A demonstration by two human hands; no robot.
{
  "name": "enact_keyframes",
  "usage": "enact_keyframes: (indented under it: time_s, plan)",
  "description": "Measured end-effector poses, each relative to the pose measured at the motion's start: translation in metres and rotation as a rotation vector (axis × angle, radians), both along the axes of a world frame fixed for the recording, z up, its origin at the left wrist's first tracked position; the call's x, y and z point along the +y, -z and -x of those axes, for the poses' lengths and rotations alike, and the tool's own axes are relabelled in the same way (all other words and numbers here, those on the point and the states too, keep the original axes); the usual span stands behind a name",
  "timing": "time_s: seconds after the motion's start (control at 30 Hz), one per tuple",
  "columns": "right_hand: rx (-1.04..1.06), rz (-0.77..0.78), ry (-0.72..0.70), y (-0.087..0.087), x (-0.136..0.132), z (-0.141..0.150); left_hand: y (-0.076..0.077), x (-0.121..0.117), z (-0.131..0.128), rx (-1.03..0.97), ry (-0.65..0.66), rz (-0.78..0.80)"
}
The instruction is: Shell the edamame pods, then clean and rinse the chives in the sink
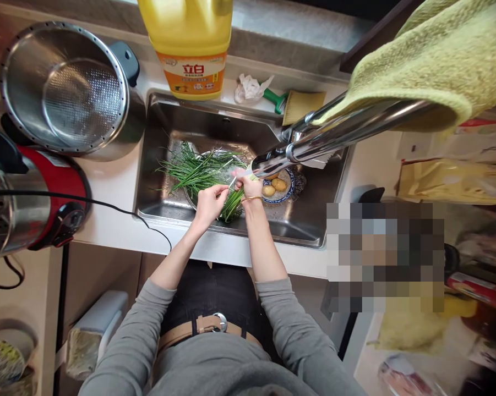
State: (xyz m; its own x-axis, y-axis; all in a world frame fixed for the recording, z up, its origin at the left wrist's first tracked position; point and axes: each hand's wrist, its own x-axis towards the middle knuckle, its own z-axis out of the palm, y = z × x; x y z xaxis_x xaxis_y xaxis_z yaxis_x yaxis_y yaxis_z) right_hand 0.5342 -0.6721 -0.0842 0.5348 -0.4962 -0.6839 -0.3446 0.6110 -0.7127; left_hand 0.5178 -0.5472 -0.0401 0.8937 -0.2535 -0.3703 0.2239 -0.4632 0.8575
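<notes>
Over the sink (177, 113), my left hand (210, 204) is closed in a pinch on the thin white end of a green onion (232, 183). My right hand (251, 190) is closed round the same stalk, just under the faucet's (303, 147) dark tip; its fingertips are partly blurred. Both hands nearly meet. Below and left of them, a loose bunch of long green onions (196, 171) spreads over a round container, mostly covered. Right of my right hand, several potatoes (278, 185) lie on a blue-rimmed plate (290, 193) in the sink.
A yellow detergent jug (194, 66) stands behind the sink, beside crumpled tissue (250, 89), a green-handled tool (276, 100) and a sponge (303, 106). A steel pot (82, 99) and red appliance (55, 192) stand left. A yellow towel (429, 66) hangs over the faucet.
</notes>
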Motion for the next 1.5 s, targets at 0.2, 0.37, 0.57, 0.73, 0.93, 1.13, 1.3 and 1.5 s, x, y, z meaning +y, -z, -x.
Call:
enact_keyframes:
  time_s: [0.2, 0.37, 0.57, 0.73, 0.93, 1.13, 1.3, 1.5]
  plan:
    - [-0.021, -0.033, -0.06, -0.006, -0.002, 0.004, 0.007, 0.006, -0.004, 0.075, -0.101, 0.094]
    - [-0.106, -0.036, -0.171, -0.012, 0.006, 0.007, 0.025, -0.005, -0.021, 0.147, -0.095, 0.172]
    - [-0.001, 0.179, 0.142, -0.001, -0.018, 0.008, 0.035, -0.013, -0.048, 0.083, 0.25, 0.134]
    - [-0.084, 0.277, 0.363, -0.016, -0.076, 0.041, 0.061, -0.001, -0.064, 0.084, 0.354, 0.072]
    - [-0.111, 0.355, 0.569, -0.071, -0.142, 0.101, 0.095, 0.034, -0.068, 0.016, 0.264, -0.165]
    - [-0.051, 0.486, 0.535, -0.098, -0.138, 0.119, 0.103, 0.009, -0.043, -0.341, 0.472, -0.336]
    - [0.018, 0.45, 0.333, -0.082, -0.116, 0.115, 0.116, -0.032, -0.029, -0.348, 0.595, -0.276]
    - [0.046, 0.354, 0.054, -0.042, -0.089, 0.1, 0.099, -0.029, -0.042, -0.156, 0.278, -0.115]
